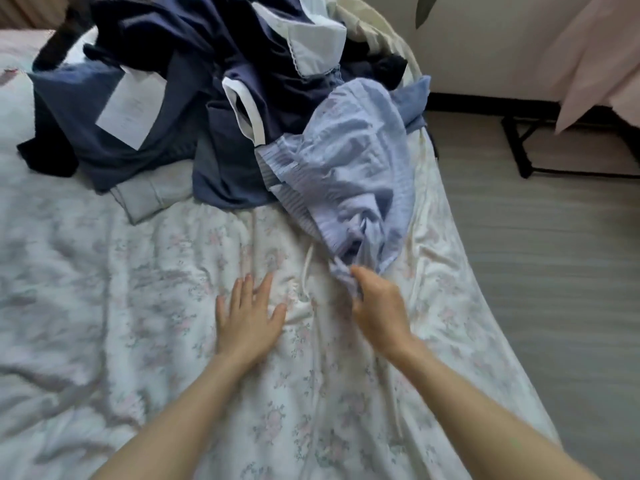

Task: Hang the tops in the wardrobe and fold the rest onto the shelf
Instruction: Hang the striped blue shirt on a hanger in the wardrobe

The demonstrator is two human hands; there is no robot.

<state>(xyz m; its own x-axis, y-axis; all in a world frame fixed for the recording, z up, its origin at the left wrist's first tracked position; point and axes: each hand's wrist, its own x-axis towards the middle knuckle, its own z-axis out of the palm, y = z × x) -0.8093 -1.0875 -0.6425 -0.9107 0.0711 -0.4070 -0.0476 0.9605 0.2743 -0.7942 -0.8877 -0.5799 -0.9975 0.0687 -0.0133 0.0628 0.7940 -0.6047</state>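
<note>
1. Right hand (375, 308) forms the grip: thumb and curled fingers pinch the near end of a pale blue pleated garment (349, 174), just above the bed (138, 306).
2. Left hand (247, 315) lies just left of the grip, palm down, fingers straight and spread, flat on the floral bedcover and grasping nothing.
3. From the grip the pale blue pleated garment runs away and slightly left, its long axis pointing toward the heap of clothes (194, 98) beyond; its near end narrows to the pinched bunch, and its far end spreads wide against the heap.
4. Its cloth is thin and light, with fine stripes and tight pleats along one edge, crumpled into soft folds.
5. A thin white cord (306, 271) lies on the bedcover between the two hands, just left of the grip.
6. Beyond the grip and to its left, the heap of clothes is mostly dark navy, with white trim on one piece, a pale collar with a scalloped edge, and a white paper tag (130, 107).
7. The bedcover is white, wrinkled and printed with faint pink and grey flowers.
8. Right of the grip, past the bed's edge, lies grey wood-grain floor (536, 254).
</note>
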